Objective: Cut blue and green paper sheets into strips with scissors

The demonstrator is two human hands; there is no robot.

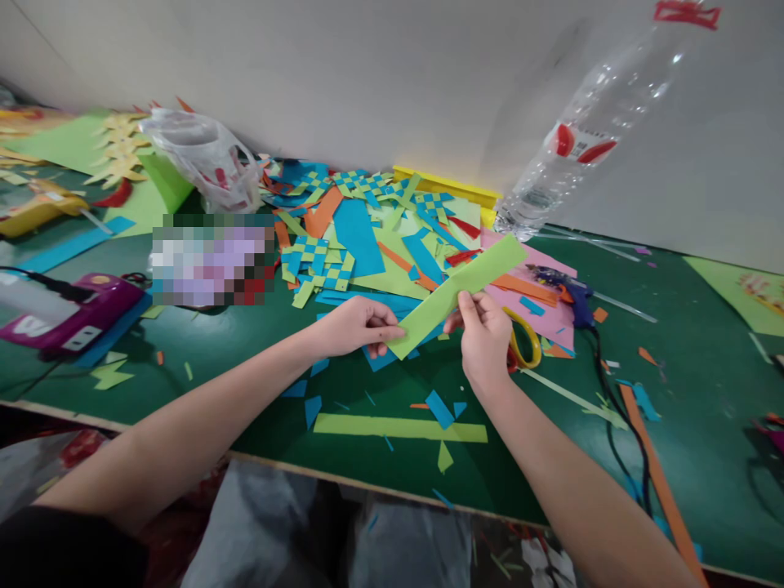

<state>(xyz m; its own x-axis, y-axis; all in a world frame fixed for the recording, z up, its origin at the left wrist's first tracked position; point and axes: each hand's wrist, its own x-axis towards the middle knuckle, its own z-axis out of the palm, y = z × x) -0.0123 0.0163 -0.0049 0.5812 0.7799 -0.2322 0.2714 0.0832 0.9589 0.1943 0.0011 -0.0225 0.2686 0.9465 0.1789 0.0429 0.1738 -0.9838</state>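
Note:
A light green paper strip (456,294) is held up at a slant above the table. My left hand (361,328) pinches its lower left end between thumb and fingers. Along its middle right, my right hand (483,333) is closed on the strip, leaving the upper right end free. Beside the right hand lie scissors with yellow handles (525,339), partly hidden by that hand. Below both hands, a second narrow green paper strip (398,427) lies flat among small blue paper scraps (439,408). Blue and green woven paper pieces (315,261) lie behind the left hand.
A large clear plastic bottle (581,139) leans against the wall at right. A blue glue gun (572,298) with a black cord rests on pink paper. At left are a purple power strip (86,314), a plastic bag (205,159) and a yellow glue gun (46,208).

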